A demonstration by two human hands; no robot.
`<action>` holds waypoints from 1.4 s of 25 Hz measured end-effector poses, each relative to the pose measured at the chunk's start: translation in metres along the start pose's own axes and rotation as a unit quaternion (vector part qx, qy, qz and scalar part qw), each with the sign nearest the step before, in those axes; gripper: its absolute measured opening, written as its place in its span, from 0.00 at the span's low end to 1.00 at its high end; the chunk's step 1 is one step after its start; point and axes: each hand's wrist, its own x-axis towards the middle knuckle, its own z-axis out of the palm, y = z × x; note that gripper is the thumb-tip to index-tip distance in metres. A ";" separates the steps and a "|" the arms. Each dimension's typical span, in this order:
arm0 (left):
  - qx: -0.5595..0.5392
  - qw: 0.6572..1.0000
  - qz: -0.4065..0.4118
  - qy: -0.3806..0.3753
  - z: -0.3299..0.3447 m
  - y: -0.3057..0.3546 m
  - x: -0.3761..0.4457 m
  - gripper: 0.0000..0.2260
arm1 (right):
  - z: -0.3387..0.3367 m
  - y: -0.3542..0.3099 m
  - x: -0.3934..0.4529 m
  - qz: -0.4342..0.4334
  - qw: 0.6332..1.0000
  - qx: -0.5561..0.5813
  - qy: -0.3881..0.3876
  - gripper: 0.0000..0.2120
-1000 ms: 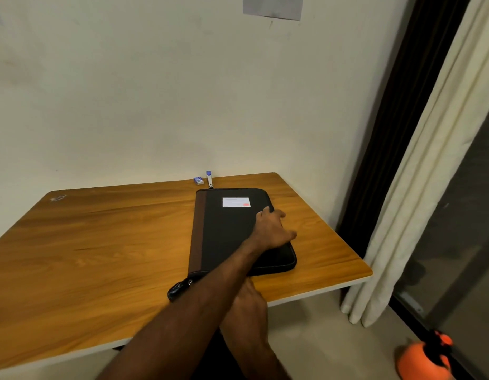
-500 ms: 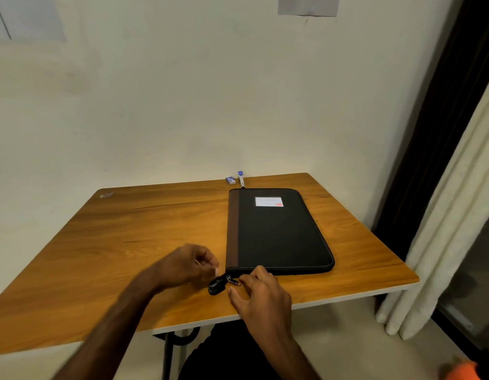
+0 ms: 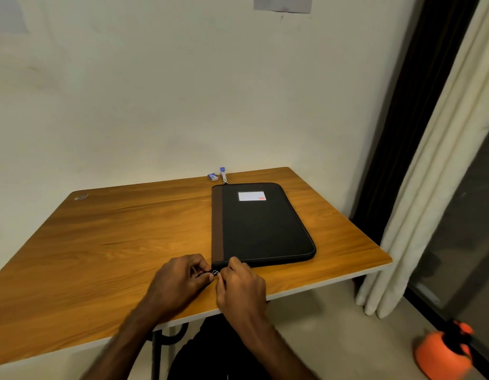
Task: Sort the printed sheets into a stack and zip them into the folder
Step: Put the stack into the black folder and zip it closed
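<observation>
Two hands meet at the near left corner of the folder (image 3: pixel 261 224), which lies flat and closed on the right half of the wooden table (image 3: pixel 101 242). The folder is black with a brown strip along its left edge and a white label (image 3: pixel 251 196) near its far end. The left hand (image 3: pixel 177 283) is curled, its fingertips pinched on the small black zipper tab (image 3: pixel 214 272) at that corner. The right hand (image 3: pixel 242 286) is also curled, its fingertips pressed to the same tab from the right side; the exact hold of each finger cannot be told at this size. No printed sheets show outside the folder. Beyond the far end of the folder, by the wall, lie a small blue box (image 3: pixel 212 176) and a white stapler with a blue tip (image 3: pixel 223 174). An orange spray bottle (image 3: pixel 443 349) stands on the floor at the lower right, near a pale curtain (image 3: pixel 435 187).
</observation>
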 end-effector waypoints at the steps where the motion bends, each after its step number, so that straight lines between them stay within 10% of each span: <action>1: -0.002 1.000 0.001 -0.009 -0.001 0.000 0.001 0.03 | 0.000 0.000 -0.002 0.009 1.000 0.009 0.002 0.06; 22: -0.021 0.988 -0.043 -0.150 -0.035 -0.022 0.030 0.05 | -0.054 0.189 0.005 0.148 0.982 -0.038 0.109 0.01; 35: -0.235 0.918 -0.315 -0.048 0.008 0.047 0.149 0.37 | -0.048 0.211 0.016 0.086 0.994 0.006 0.060 0.03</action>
